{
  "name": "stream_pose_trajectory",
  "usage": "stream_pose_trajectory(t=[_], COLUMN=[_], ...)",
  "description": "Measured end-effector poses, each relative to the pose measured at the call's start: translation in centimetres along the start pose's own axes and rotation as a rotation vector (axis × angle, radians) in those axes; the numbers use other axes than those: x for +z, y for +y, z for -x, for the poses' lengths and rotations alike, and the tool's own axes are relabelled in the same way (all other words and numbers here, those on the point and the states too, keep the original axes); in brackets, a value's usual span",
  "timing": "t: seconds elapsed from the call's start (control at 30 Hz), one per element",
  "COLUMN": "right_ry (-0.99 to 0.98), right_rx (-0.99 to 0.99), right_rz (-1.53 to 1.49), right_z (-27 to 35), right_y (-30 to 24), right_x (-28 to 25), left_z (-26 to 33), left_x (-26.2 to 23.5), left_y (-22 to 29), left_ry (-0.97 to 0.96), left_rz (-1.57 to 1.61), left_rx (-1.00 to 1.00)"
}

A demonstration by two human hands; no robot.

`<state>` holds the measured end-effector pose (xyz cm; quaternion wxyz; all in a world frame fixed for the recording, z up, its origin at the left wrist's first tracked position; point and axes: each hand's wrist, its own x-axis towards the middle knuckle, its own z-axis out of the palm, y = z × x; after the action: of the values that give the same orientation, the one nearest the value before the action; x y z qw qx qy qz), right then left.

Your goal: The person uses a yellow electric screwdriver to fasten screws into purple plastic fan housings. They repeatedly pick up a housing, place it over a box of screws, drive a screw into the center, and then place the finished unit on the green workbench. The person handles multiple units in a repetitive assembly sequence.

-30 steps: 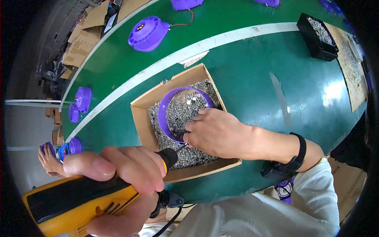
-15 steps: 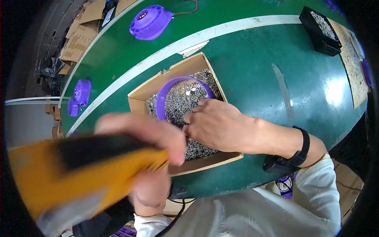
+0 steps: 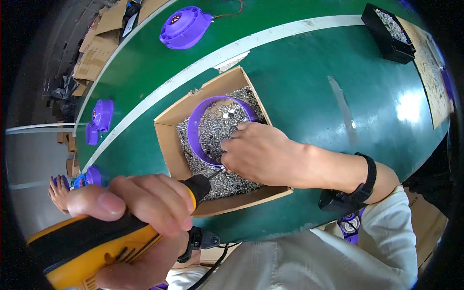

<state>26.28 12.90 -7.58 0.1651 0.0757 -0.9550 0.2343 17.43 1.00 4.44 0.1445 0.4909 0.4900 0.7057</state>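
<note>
My left hand [image 3: 150, 205] is wrapped around a yellow and black electric screwdriver [image 3: 92, 253]. Its thin bit points right, to the near edge of a purple ring-shaped part [image 3: 193, 133], close to my right fingertips. That ring lies among small loose screws [image 3: 220, 130] inside an open cardboard box [image 3: 169, 150], and screws fill its middle too. My right hand [image 3: 263, 157] reaches over the box's right side, its fingers curled down at the ring's near right edge. Whatever those fingertips pinch is hidden beneath the hand.
Beyond the box, a purple round housing [image 3: 183, 28] with a red wire rests on the green table. More purple housings [image 3: 102, 115] stand at the left. Another person's hand [image 3: 59, 195] shows at the far left. A black bin of screws [image 3: 386, 36] sits at the back right.
The screwdriver has swung, so its black nose and bit now show over the box's near left corner. My right hand stays at the ring. Another person's hand has come into view at left.
</note>
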Motion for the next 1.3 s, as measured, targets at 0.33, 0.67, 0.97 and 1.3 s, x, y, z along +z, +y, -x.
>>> stream_pose_trajectory(t=[0.33, 0.67, 0.97, 1.3], right_ry=[-0.155, -0.238, 0.096, -0.219], right_rx=[0.039, 0.037, -0.031, 0.057], right_rz=[-0.001, 0.032, 0.083, 0.109], right_z=[-0.7, -0.9, 0.3, -0.7], right_y=[-0.3, -0.2, 0.3, 0.3], right_x=[-1.0, -1.1, 0.0, -0.7], left_z=[-0.4, -0.6, -1.0, -0.7], left_x=[0.3, -0.2, -0.1, -1.7], left_y=[-0.1, -0.2, -0.5, 0.1], left_ry=[-0.052, -0.082, -0.107, -0.068], left_rz=[0.004, 0.024, 0.056, 0.077], left_rx=[-0.001, -0.031, -0.066, -0.014])
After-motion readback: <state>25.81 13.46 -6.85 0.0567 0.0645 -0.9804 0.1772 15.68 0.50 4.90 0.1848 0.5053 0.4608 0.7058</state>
